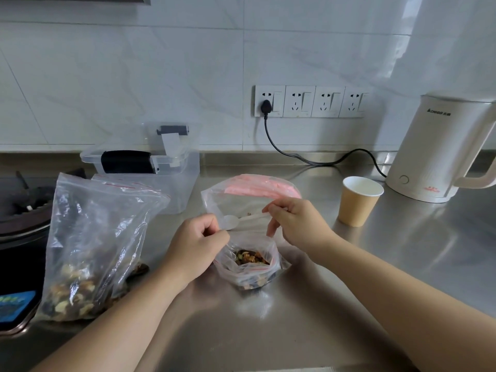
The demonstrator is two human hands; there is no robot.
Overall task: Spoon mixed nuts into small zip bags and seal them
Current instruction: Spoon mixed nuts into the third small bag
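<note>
The work stands in the filling step: a small zip bag [248, 260] sits upright on the steel desk [295, 331] with its mouth open and a low heap of mixed nuts [252, 257] showing inside. The left hand [197, 244] has its grip closed on the near-left lip of that bag, fingers curled and pinching the plastic to hold the mouth wide. The right hand [294, 218] pinches the handle of a white plastic spoon [241, 220], which lies roughly level just above and behind the bag's opening; its bowl points toward the left hand and looks empty (though it is pale against clear plastic, so a nut or two could be missed). The supply, a large clear bag of nuts [88, 253], stands well to the left of the small bag, its top slumped open. Behind the hands lies a packet of spare zip bags [251, 193] with pink strips, and a paper cup [358, 201] stands to the right, near a white kettle [440, 149]. The small bag seems only partly filled, so the next move is likely either another scoop or the seal. A scoop calls for carrying the spoon across to the large bag; sealing calls for setting the spoon down and pressing the red zip line [249, 269] shut along its length, with no nut caught in the track.
</note>
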